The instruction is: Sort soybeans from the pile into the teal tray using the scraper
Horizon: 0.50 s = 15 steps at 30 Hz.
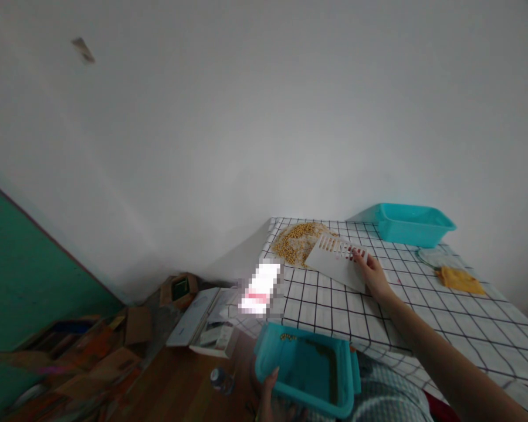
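Observation:
My right hand (373, 274) is stretched over the checked tablecloth (444, 316) and grips a flat white slotted scraper (337, 260) by its near edge. The scraper's far edge lies against a heap of yellow beans (295, 240) at the table's far left corner. Below the table's near edge, my left hand (269, 384) holds a turquoise plastic basin (308, 369) by its rim; a few beans lie in the basin's far corner. The fingers of that hand curl round the rim.
A second turquoise basin (411, 224) stands at the back of the table. A yellow cloth (461, 280) and a clear bag (435, 257) lie to the right. Cardboard boxes (114, 346), a white box (193, 316) and a bottle (222, 380) sit on the floor at the left.

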Motion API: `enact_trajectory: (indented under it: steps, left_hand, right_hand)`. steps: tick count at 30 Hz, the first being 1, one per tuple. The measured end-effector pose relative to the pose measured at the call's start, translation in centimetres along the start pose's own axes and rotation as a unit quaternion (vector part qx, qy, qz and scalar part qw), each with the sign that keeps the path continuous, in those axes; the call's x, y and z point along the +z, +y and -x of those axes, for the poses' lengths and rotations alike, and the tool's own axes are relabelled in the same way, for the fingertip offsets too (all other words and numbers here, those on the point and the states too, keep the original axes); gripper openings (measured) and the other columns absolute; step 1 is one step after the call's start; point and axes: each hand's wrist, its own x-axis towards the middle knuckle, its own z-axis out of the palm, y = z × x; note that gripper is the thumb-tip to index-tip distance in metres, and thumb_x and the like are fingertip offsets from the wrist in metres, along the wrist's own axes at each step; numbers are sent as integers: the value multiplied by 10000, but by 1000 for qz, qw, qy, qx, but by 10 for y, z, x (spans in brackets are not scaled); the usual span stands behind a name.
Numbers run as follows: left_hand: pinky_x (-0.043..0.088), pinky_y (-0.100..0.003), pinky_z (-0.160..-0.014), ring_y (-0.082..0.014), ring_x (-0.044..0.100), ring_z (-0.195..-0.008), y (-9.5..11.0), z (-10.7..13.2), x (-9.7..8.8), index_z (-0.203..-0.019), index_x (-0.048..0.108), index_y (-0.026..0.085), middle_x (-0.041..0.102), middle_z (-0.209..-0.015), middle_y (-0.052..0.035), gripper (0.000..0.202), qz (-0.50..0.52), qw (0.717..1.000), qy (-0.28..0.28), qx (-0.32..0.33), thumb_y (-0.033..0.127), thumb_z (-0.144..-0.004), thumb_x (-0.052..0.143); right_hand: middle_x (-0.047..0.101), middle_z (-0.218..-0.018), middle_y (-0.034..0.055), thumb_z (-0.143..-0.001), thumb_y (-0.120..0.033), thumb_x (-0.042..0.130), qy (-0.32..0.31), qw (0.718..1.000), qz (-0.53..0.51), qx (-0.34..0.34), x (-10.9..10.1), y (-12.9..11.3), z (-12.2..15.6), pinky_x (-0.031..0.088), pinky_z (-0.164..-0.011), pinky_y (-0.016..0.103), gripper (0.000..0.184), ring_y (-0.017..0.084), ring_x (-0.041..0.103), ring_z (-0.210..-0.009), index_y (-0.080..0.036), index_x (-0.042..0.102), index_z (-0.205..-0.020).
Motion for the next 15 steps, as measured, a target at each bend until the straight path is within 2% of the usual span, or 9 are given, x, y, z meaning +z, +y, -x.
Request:
enact_trajectory:
  steps: [5,9,15]
  left_hand:
    - [480,-372,-627,-267,644,-734,2,6,6,-1311,344,211,710,-810,-84,707,-12,1000,2,-16,472,-705,598]
    - [465,-351,-596,-231,620,-632,1,10,11,-1286,393,176,696,-726,-69,655,-21,999,32,-1,467,-727,573]
    - [478,-364,-627,-241,637,-670,3,6,4,-1271,370,169,704,-775,-81,651,-16,1000,-14,-23,479,-734,569]
  right_hand:
    - [678,-1085,31,-775,-541,560,-15,999,-24,18,0,5,-1,482,-834,385,377,275,564,-1096,-253,667,-993]
    - [689,-1053,32,-777,-535,563,-7,1000,-24,9,-1,7,-3,460,-870,374,376,250,591,-1050,-233,665,-977]
    - [702,-1002,32,-770,-541,565,-12,1000,-1,9,-3,8,-4,470,-832,353,372,251,610,-1004,-226,673,-937]
